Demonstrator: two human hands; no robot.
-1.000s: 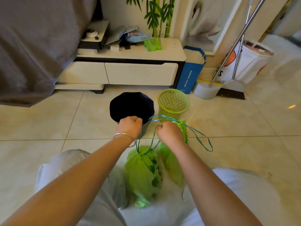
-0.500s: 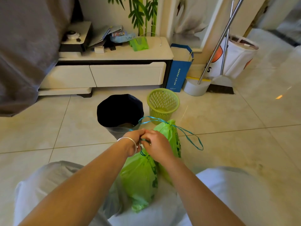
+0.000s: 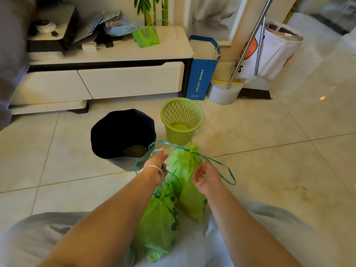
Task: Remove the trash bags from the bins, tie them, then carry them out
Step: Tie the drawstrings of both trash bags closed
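Two green trash bags sit on the floor between my knees, both cinched with blue drawstrings. The near bag (image 3: 158, 220) lies below my left hand (image 3: 156, 166), which grips its blue drawstring (image 3: 143, 159); loops of the string run around the hand. The far bag (image 3: 183, 168) stands upright between my hands, and its string loop (image 3: 224, 170) trails to the right. My right hand (image 3: 206, 178) is beside that bag with the palm up, fingers apart, holding nothing. Just beyond stand the dark bin (image 3: 107, 135) and the green mesh bin (image 3: 182, 116), neither with a green bag in it.
A low white TV cabinet (image 3: 115, 81) with clutter on top runs along the wall. Right of it stand a blue paper bag (image 3: 201, 74), a white dustpan (image 3: 224, 93) with a broom, and a white tote (image 3: 275, 47). Grey cloth (image 3: 9, 54) hangs at far left. Tiled floor spreads to the right.
My hands were together at the near bag's knot; they have moved apart. The right hand has let go and opened, while the left still holds the string. My view tilted down slightly.
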